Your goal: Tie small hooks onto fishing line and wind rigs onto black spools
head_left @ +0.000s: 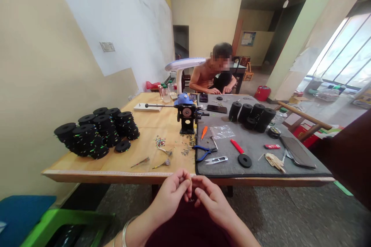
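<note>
In front of the table's near edge, my left hand [174, 193] and my right hand [211, 197] meet with fingertips close together. The left thumb and index finger are pinched. My right fingers curl toward them, and whatever lies between the fingertips is too small or hidden to name. Just beyond the hands are blue-handled pliers [203, 153], silver thread snips [216, 160] and thin sticks with feathery grey tips [162, 164]. A pile of coloured beads [160, 141] and scattered small metal bits [187, 147] lie on the wood.
Stacked black foam spools [97, 129] stand on the left, more black spools [257, 115] on the grey mat [179, 172]. A black hand-cranked device [187, 117] stands mid-table before a white lamp [185, 63]. Another person [201, 75] works at the far edge. A red-handled tool [237, 146] lies right.
</note>
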{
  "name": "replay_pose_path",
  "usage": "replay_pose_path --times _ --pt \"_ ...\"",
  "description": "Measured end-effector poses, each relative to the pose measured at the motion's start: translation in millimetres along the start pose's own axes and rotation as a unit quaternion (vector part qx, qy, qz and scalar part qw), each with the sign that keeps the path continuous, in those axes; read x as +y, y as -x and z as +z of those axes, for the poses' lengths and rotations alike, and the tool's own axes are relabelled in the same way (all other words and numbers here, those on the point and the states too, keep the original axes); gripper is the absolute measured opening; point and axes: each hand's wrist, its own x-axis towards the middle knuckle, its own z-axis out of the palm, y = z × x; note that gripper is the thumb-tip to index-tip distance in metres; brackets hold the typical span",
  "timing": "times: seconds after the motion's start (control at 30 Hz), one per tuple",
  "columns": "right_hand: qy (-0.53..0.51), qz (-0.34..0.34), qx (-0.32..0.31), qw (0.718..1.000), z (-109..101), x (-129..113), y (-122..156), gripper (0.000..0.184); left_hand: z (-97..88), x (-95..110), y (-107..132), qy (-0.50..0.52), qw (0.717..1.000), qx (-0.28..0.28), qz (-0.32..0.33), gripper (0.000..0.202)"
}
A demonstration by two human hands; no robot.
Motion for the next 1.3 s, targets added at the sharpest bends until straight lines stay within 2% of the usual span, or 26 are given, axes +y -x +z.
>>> replay_pose_path --times 0.13,0.27,0.37,0.47,0.53,0.6,0.63,0.7,0.8,0.9,1.03,1.2,1.3 --pt "0.02 0.038 -0.041 0.998 16 -3 -9 0.025 -10.7 -10 3 -0.051 0.998 0.037 0.003 0.029" --pt "0.109 0.033 -0.028 0.993 22 11 -15 0.014 -22.5 -24 4 -0.056 0.997 0.051 -0.014 0.029" --pt "0.147 0.041 -0.033 0.988 24 26 -17 0.013 -27.9 -35 6 -0.039 0.998 0.052 -0.024 0.028" --pt "0.101 0.068 -0.015 0.992 26 44 -18 0.021 -38.6 -39 2 -0.055 0.997 0.049 -0.024 0.026" --pt "0.038 0.097 0.011 0.995 26 53 -19 0.03 -53.9 -35 -6 -0.112 0.991 0.076 0.007 0.022" --pt "-0.015 0.115 0.034 0.993 25 58 -20 0.038 -75.1 -27 -18 -0.217 0.965 0.132 0.067 0.016" --pt "-0.034 0.12 0.045 0.991 24 59 -20 0.041 -86.4 -22 -26 -0.292 0.94 0.147 0.098 0.014" --pt "-0.063 0.124 0.071 0.988 23 59 -20 0.045 -106.6 -12 -42 -0.443 0.875 0.14 0.14 0.017" --pt "-0.096 0.131 0.111 0.98 22 58 -18 0.048 -123.0 -6 -66 -0.486 0.855 0.109 0.146 0.028" --pt "-0.118 0.142 0.129 0.974 21 56 -15 0.048 -124.0 -10 -82 -0.506 0.849 0.077 0.134 0.033" --pt "-0.138 0.144 0.133 0.971 20 50 -11 0.047 -119.9 -12 -92 -0.518 0.845 0.059 0.122 0.025" --pt "-0.148 0.122 0.145 0.971 20 48 -9 0.042 -118.1 9 -91 -0.502 0.851 0.074 0.135 0.018" --pt "-0.178 0.13 0.143 0.965 20 48 -8 0.041 -108.9 20 -78 -0.478 0.864 0.079 0.134 0.01"
